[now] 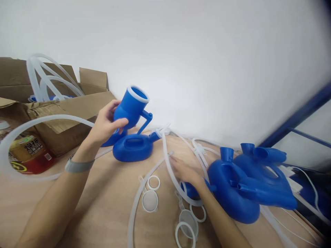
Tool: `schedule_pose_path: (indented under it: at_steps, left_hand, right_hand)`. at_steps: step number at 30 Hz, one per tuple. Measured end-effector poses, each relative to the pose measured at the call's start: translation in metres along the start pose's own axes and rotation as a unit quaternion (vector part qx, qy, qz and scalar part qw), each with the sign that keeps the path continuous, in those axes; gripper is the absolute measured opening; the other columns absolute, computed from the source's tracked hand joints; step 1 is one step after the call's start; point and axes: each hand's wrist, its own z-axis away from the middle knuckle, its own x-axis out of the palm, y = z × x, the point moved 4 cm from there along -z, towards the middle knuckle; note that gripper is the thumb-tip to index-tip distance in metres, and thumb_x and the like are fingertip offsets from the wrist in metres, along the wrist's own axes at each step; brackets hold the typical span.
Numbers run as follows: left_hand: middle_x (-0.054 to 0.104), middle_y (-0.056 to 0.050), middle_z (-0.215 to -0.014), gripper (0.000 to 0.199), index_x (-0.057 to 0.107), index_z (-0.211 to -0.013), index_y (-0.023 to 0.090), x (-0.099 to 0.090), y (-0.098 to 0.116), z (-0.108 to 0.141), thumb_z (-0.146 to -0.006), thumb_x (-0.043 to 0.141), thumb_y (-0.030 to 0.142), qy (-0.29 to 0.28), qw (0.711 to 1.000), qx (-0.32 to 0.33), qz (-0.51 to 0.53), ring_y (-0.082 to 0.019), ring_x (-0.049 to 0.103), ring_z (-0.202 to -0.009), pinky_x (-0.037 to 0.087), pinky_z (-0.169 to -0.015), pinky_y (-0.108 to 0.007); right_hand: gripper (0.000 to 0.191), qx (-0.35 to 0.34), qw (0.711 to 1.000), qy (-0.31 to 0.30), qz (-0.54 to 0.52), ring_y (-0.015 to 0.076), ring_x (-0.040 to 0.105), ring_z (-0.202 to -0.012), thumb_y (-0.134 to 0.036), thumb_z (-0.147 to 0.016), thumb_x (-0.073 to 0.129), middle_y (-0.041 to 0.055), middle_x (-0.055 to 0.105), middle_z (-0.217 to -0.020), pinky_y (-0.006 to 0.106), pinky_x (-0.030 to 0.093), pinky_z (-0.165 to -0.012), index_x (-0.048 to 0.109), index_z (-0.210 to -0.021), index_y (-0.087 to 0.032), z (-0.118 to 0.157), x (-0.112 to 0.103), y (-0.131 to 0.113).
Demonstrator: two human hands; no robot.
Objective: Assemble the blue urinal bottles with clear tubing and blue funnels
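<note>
My left hand [110, 119] is wrapped round a blue plastic urinal cup [130, 106] with a white ring [139, 94] on its mouth. The cup is tilted, its mouth facing up and right, and a hinged blue arm [146, 120] sticks out from its side. Just below it a blue urinal bottle [133, 148] with a handle slot stands on the table, its neck pointing right. My right hand [184, 170] is low over the table with fingers stretched forward, close to the end of a clear hose [155, 167]. Another hose loop [168, 165] passes in front of its fingers.
On the right are several blue bottles [232, 193]. White rings [154, 183] and round caps [150, 201] lie near the front. At the left a cardboard box [69, 110] holds coiled hoses [43, 75], beside a red and yellow container [31, 155]. A white wall [193, 69] closes the back.
</note>
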Motion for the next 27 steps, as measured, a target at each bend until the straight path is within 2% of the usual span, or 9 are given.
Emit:
schedule_pose_path:
  at_steps: [4,6,9,12,14,17,19,24,27]
  left_hand:
    - [0.067,0.009,-0.087,0.055,0.062,-0.123,0.019,-0.001,-0.010,-0.003,-0.082,0.086,0.046,0.003,1.000,-0.022,0.002,-0.005,0.058,-0.056,0.049,-0.047,-0.013]
    - [0.069,0.004,-0.087,0.060,0.065,-0.122,0.017,0.001,-0.013,-0.004,-0.075,0.091,0.045,0.008,0.999,-0.041,-0.019,-0.007,0.058,-0.055,0.050,-0.045,-0.016]
    - [0.071,0.000,-0.084,0.067,0.066,-0.123,0.017,0.005,-0.015,-0.005,-0.071,0.092,0.050,0.008,0.997,-0.058,-0.052,-0.012,0.060,-0.056,0.051,-0.045,-0.021]
    - [0.075,-0.005,-0.104,0.072,0.067,-0.126,0.019,0.009,-0.016,-0.005,-0.068,0.093,0.052,0.002,0.994,-0.086,-0.071,-0.020,0.070,-0.075,0.057,-0.056,-0.023]
    - [0.075,-0.006,-0.114,0.073,0.067,-0.127,0.020,0.013,-0.018,-0.004,-0.067,0.093,0.052,-0.009,0.992,-0.102,-0.077,-0.025,0.072,-0.089,0.061,-0.067,-0.026]
    - [0.075,-0.007,-0.117,0.076,0.068,-0.128,0.021,0.018,-0.023,-0.004,-0.065,0.093,0.055,-0.020,0.988,-0.121,-0.092,-0.030,0.073,-0.099,0.063,-0.081,-0.034]
    - [0.075,-0.008,-0.119,0.080,0.068,-0.128,0.020,0.021,-0.027,-0.004,-0.063,0.093,0.059,-0.027,0.985,-0.130,-0.108,-0.033,0.073,-0.102,0.063,-0.086,-0.038]
    - [0.074,-0.010,-0.120,0.080,0.068,-0.126,0.018,0.033,-0.031,-0.005,-0.064,0.090,0.063,-0.076,0.977,-0.136,-0.146,-0.033,0.073,-0.102,0.062,-0.087,-0.039]
    - [0.076,-0.008,-0.114,0.078,0.069,-0.127,0.017,0.048,-0.028,-0.003,-0.067,0.088,0.064,-0.142,0.967,-0.117,-0.176,-0.030,0.074,-0.095,0.061,-0.083,-0.036]
  right_hand:
    - [0.051,0.021,0.999,0.036,0.001,0.0321,0.051,-0.142,-0.014,-0.094,0.057,0.0190,0.057,-0.146,0.043,0.039,-0.121,0.060,-0.145,-0.015,0.000,-0.004,0.003]
    - [0.047,0.045,0.998,0.053,-0.003,0.0327,0.059,-0.131,-0.020,-0.095,0.060,0.0185,0.060,-0.136,0.044,0.044,-0.115,0.063,-0.142,-0.016,0.003,-0.008,0.007]
    - [0.047,0.083,0.992,0.090,-0.019,0.0317,0.064,-0.121,-0.035,-0.099,0.060,0.0168,0.060,-0.134,0.045,0.047,-0.110,0.062,-0.143,-0.020,0.008,-0.019,0.018]
    - [0.050,0.110,0.983,0.144,-0.041,0.0293,0.064,-0.118,-0.046,-0.101,0.057,0.0141,0.059,-0.134,0.044,0.047,-0.109,0.060,-0.145,-0.022,0.011,-0.037,0.030]
    - [0.053,0.117,0.974,0.184,-0.065,0.0264,0.066,-0.109,-0.050,-0.100,0.056,0.0124,0.060,-0.129,0.043,0.050,-0.106,0.060,-0.145,-0.022,0.014,-0.050,0.037]
    - [0.055,0.095,0.950,0.264,-0.137,0.0250,0.066,-0.101,-0.056,-0.097,0.058,0.0115,0.063,-0.121,0.044,0.053,-0.102,0.064,-0.140,-0.022,0.022,-0.069,0.042]
    - [0.054,0.068,0.935,0.294,-0.184,0.0249,0.066,-0.100,-0.057,-0.094,0.063,0.0112,0.064,-0.120,0.046,0.055,-0.100,0.068,-0.136,-0.023,0.028,-0.077,0.042]
    - [0.055,0.040,0.924,0.258,-0.279,0.0220,0.068,-0.092,-0.056,-0.085,0.075,0.0105,0.066,-0.119,0.046,0.059,-0.093,0.072,-0.129,-0.022,0.030,-0.076,0.034]
    - [0.063,-0.013,0.878,0.249,-0.409,0.0250,0.071,-0.102,-0.066,-0.085,0.072,0.0120,0.068,-0.125,0.046,0.062,-0.091,0.070,-0.132,-0.023,0.029,-0.077,0.019]
